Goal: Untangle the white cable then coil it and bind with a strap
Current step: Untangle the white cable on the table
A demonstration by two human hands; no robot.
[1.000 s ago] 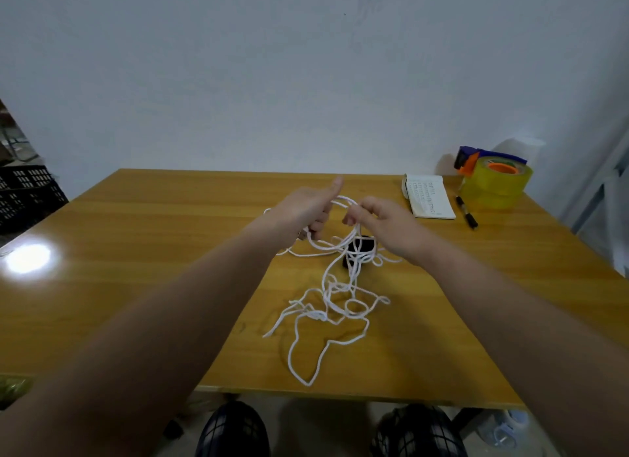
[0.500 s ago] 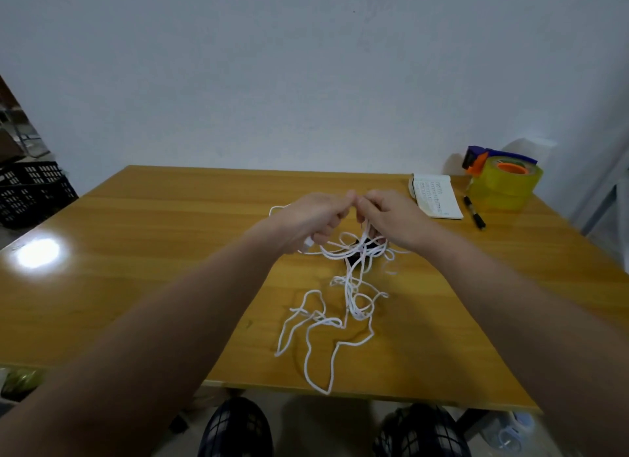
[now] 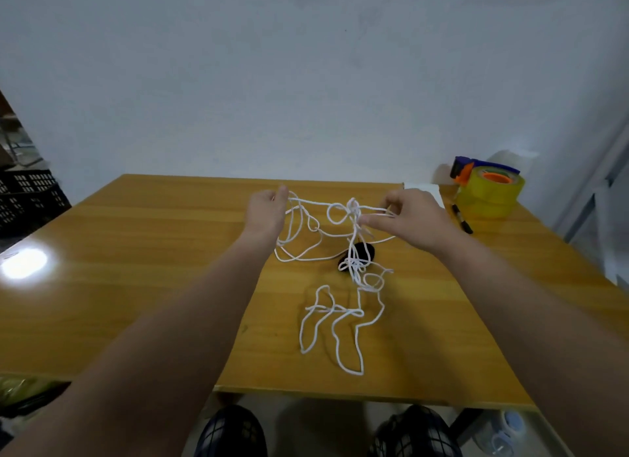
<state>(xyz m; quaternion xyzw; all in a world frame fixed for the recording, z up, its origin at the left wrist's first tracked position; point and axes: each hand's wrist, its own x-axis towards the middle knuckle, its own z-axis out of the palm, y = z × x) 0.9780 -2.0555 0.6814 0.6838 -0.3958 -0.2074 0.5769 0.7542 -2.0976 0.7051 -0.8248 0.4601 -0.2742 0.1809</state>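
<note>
Above one wooden table (image 3: pixel 136 252), the left hand (image 3: pixel 265 214) and right hand (image 3: pixel 412 218) both pinch one tangled white cable (image 3: pixel 353 207).

Thin white cable (image 3: pixel 353 208): tangled, uncoiled.
Upper span lifted, knotted; lower loops lie slack over small black strap (image 3: pixel 369 251).

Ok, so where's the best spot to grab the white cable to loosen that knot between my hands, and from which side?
Probably the open loop just left of the knot in the white cable. Come from above: it hangs clear of the table with a gap to hook into, and the right hand pinches the strands on the knot's other side, steadying it.
</note>
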